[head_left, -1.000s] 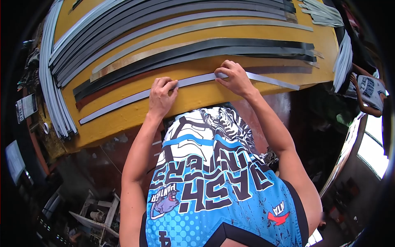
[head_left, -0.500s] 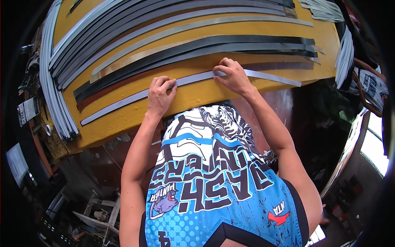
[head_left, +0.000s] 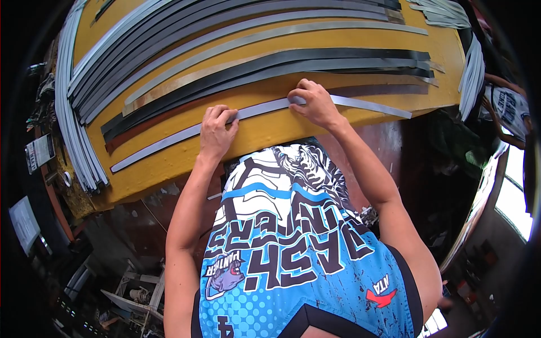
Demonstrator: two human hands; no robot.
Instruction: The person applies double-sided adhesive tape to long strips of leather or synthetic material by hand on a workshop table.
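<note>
A long pale grey strip (head_left: 262, 109) lies along the near edge of the yellow table, its right end reaching close to the table's edge. My left hand (head_left: 217, 132) is closed on it left of the middle, thumb and fingers pinched together. Farther right, my right hand (head_left: 315, 107) pinches the same strip, fingers bent and covering a short length of it. Just behind both hands lie black strips (head_left: 338, 59) and a reddish-brown strip (head_left: 135, 137), with a dark brown strip (head_left: 383, 90) to the right.
The yellow table (head_left: 169, 183) carries rows of grey strips (head_left: 225, 22) at the back. Bundled pale strips hang over its left end (head_left: 84, 152) and its right corner (head_left: 472, 79). At right stands another person (head_left: 507, 110). A wooden frame (head_left: 135, 290) is on the floor at lower left.
Both hands have shifted slightly left, still pinched on the pale grey strip. The strip itself looks almost unmoved. At right, the other person has moved a little.
</note>
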